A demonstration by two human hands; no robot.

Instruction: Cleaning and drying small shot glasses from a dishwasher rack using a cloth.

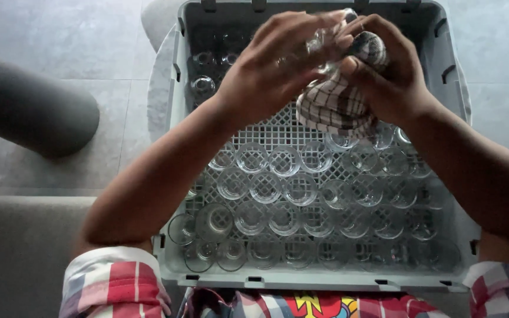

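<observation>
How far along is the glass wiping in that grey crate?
A few glasses stand apart at the crate's far end, possibly done already; I cannot tell. In hand: the left hand holds one small glass while the right hand works a checked cloth on it. The rows of glasses filling the near half seem left.

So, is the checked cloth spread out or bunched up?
Bunched up: the checked cloth is crumpled between both hands, its loose end hanging down.

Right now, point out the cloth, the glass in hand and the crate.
cloth [331, 106], head view, on its hanging checked fold.
glass [319, 44], head view, on its clear wall between the hands.
crate [319, 278], head view, on its near rim.
</observation>
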